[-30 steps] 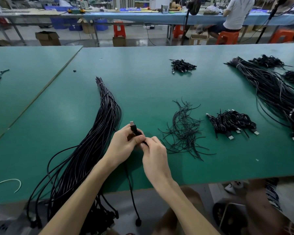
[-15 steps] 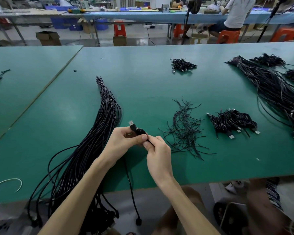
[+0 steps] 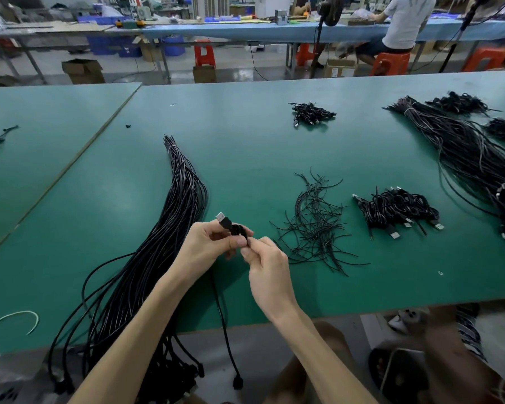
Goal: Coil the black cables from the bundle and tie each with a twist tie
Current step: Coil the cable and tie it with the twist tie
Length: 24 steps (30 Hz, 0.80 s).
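Both hands have lifted slightly. Left hand (image 3: 210,243) now pinches a small started coil (image 3: 239,230) below the USB plug (image 3: 222,220); right hand (image 3: 267,266) pinches the cable (image 3: 219,310) beside it. The tail hangs off the surface (image 3: 245,147). Most winding remains.

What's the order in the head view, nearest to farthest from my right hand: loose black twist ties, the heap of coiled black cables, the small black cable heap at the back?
From the right hand:
1. Loose black twist ties, just to its right.
2. Heap of coiled black cables, farther right.
3. Small black cable heap, far back.
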Available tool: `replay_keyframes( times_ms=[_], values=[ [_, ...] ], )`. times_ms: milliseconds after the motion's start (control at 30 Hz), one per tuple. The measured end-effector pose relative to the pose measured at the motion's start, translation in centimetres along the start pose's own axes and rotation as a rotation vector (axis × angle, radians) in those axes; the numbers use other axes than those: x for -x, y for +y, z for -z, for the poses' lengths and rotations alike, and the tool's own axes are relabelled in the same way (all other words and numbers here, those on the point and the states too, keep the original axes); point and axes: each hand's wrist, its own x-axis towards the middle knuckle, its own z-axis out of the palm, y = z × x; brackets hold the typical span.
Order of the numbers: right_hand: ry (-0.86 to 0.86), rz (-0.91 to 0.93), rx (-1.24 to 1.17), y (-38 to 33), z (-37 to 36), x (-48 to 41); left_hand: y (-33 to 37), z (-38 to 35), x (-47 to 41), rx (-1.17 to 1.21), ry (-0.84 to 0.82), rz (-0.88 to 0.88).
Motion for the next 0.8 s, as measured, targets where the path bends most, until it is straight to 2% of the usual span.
replay_keyframes(
  times_ms=[400,567,800],
  values=[
    [0.019,-0.01,-0.082,0.17,0.05,-0.1,0.23,-0.01,0.16,0.099,-0.055,0.04],
    [0.08,-0.029,-0.141,0.19,0.07,-0.02,0.18,0.08,0.17,0.121,-0.002,0.002],
    [0.081,0.007,-0.02,-0.04,-0.19,0.19,-0.12,-0.04,-0.07,0.054,0.083,0.009]
  ],
)
